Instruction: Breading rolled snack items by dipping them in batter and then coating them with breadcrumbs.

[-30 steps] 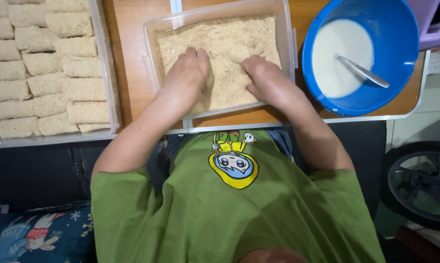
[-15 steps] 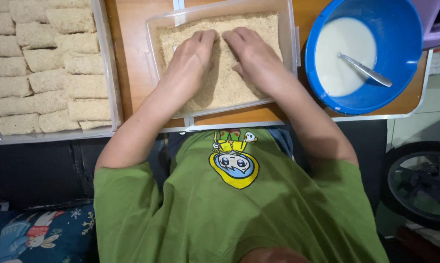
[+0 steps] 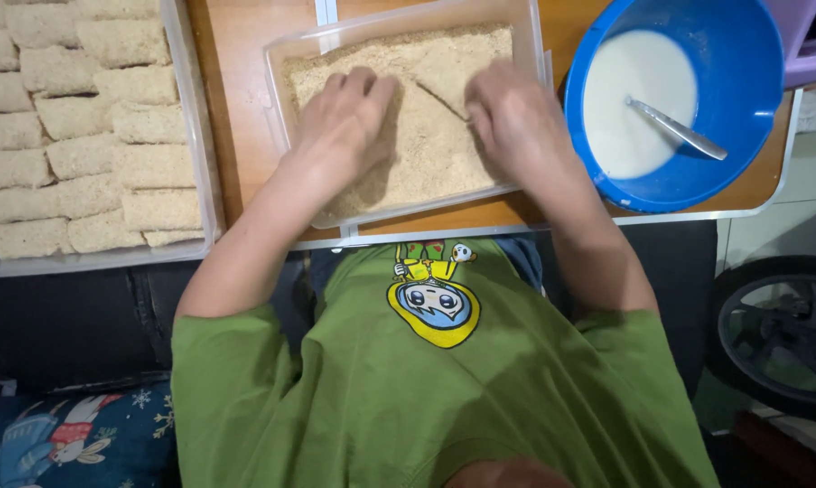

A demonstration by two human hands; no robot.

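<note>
Head view looked straight down on a clear tub (image 3: 281, 108) of breadcrumbs (image 3: 430, 149) set on a wooden table (image 3: 241, 81). Both hands were in the tub, palms down on the crumbs. The left hand (image 3: 340, 117) lay flat at the tub's left side, fingers loosely together and slightly curled, pressed into the crumbs. The right hand (image 3: 512, 113) lay at the right side, fingers bent toward the middle. Between the two hands sat a crumb-coated piece (image 3: 444, 81), its edge showing as a slanted line; the right fingertips touched it, the left hand lay just beside it. Neither hand was closed around it; whether any finger gripped beneath it could not be told.

To the left of the tub stood a tray (image 3: 200, 163) packed with rows of breaded pieces (image 3: 83, 136). To the right stood a blue bowl (image 3: 742, 81) holding white batter (image 3: 638, 99) with a spoon (image 3: 679, 131) lying in it. The person wore a green shirt (image 3: 444, 389) with a cartoon print. A wheel (image 3: 783, 334) showed at the lower right.
</note>
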